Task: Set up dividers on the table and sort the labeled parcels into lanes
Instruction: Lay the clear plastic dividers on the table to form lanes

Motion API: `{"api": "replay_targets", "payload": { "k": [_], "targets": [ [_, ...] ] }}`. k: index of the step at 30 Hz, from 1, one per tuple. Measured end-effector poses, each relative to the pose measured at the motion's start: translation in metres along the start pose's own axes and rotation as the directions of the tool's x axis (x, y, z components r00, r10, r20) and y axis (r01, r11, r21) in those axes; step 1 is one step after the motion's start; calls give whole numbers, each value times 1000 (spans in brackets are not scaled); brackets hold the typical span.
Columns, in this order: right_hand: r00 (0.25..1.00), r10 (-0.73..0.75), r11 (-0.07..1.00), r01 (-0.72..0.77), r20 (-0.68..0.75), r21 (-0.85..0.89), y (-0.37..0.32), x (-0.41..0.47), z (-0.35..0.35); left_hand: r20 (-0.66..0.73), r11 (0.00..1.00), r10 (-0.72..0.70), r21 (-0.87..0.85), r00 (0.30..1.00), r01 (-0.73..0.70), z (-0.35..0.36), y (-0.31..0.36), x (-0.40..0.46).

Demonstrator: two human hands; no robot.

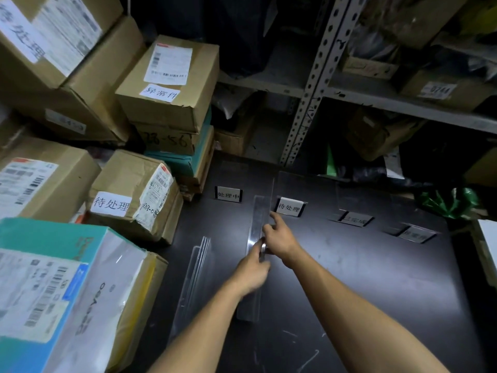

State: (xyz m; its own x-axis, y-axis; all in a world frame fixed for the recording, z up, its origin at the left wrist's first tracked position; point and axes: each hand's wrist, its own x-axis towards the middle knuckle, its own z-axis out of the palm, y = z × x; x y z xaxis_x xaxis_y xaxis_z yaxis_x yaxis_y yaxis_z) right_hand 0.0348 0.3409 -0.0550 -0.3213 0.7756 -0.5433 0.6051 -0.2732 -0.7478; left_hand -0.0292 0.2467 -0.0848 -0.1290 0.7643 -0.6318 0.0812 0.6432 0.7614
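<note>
In the head view, at the centre of the frame, we see the clear, long acrylic divider strip (258, 224) standing on the dark surface (363, 265) between two white lane labels. Our left hand (254, 270) pinches its near part; our right hand (279, 238) touches it with straight fingers. We judge it light, stiff and slippery, best held low by its edges. Spare dividers (200, 254) lie just left.

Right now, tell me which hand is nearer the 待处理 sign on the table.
Right. The right hand reaches along the clear divider, fingertips just short of the 待处理 sign. The left hand sits behind it, nearer the person, on the divider's middle.
</note>
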Motion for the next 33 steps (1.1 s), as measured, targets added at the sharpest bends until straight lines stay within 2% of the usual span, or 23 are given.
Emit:
{"api": "replay_targets", "payload": {
  "k": [8,13,15,17,20,22,24,26,28,30,33],
  "targets": [
    [999,30,999,-30,15,-13,2,1,-1,-7,999,-14,53,1000,14,-2,-2,-2],
    [999,42,993,-41,12,-111,1,-5,-6,-47,998,21,66,999,-18,-9,3,-11],
    [999,35,988,-40,-37,-148,-1,-12,-8,-70,998,48,44,996,-45,-15,5,-18],
    [988,-30,976,-4,-152,-220,-6,-23,-8,-101,996,95,9,990,-94,-23,7,-27],
    [929,-236,942,146,-284,-304,-16,-51,4,-203,980,192,-10,960,-198,-39,8,-46],
    [908,-331,915,243,-256,-321,-21,-73,18,-310,965,245,-14,919,-262,-50,5,-62],
    [916,-355,906,288,-186,-309,-23,-93,36,-423,945,303,13,854,-328,-59,-2,-81],
    [946,-314,918,280,-84,-281,-22,-111,57,-508,930,362,146,782,-336,-64,-15,-100],
    [969,-245,931,246,37,-269,-15,-127,79,-543,922,387,252,745,-295,-64,-35,-118],
    [981,-159,964,178,111,-199,-6,-139,100,-542,950,305,231,783,-210,-63,-56,-133],
    [982,-29,995,46,189,-86,7,-154,123,-425,983,81,182,901,-2,-64,-86,-148]
  ]
}}
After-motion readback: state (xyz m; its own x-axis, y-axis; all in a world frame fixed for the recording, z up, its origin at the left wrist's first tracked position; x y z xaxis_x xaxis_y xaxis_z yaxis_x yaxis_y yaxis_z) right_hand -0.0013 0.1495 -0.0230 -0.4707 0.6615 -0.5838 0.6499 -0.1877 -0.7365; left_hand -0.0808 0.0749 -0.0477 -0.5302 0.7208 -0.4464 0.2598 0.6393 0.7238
